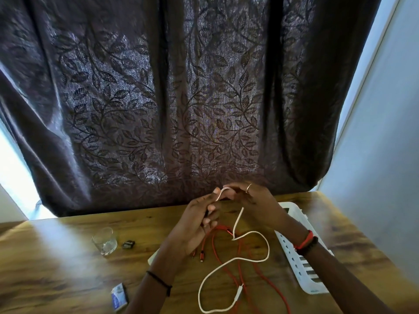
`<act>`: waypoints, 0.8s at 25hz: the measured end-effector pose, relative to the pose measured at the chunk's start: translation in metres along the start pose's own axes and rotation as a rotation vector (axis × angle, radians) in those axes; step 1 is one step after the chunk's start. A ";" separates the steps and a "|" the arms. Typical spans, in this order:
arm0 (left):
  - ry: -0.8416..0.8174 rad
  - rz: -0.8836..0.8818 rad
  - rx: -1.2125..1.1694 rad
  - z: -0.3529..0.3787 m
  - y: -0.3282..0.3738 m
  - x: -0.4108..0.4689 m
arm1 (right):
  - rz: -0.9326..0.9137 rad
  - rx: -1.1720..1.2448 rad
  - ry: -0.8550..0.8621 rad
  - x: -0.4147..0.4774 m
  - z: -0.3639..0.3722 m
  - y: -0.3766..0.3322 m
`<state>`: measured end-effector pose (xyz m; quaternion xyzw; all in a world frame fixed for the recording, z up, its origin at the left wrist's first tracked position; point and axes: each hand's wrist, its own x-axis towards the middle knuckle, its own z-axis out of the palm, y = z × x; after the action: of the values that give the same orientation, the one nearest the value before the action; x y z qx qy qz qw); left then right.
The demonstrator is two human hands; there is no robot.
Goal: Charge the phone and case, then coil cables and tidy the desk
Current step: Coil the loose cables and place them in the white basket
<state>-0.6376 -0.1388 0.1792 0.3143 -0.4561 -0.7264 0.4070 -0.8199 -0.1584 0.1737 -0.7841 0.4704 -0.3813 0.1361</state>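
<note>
1. Glass [104, 241] and small blue-white box [119, 296] stand on the bench [56, 257], left of the cables.
2. Left hand [195, 223]: fingers curled, pinching the raised loop of the white cable [268, 249].
3. The cable's slack lies on the bench, crossing the red cable [223, 227].
4. Right hand [254, 202]: fingers grip the same loop; power strip [301, 264] under its wrist.

My left hand [195, 225] and right hand [256, 205] are held close together in front of me, fingers curled, and each pinches the same bend of the thin white cable [238, 219] at its fingertips.
</note>
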 end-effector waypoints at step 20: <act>-0.008 0.263 -0.889 -0.016 0.012 0.028 | 0.414 0.039 0.152 -0.033 0.023 -0.018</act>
<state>-0.6337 -0.1727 0.1820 0.0461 -0.1380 -0.7946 0.5894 -0.8006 -0.1241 0.1532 -0.6370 0.6228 -0.4124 0.1907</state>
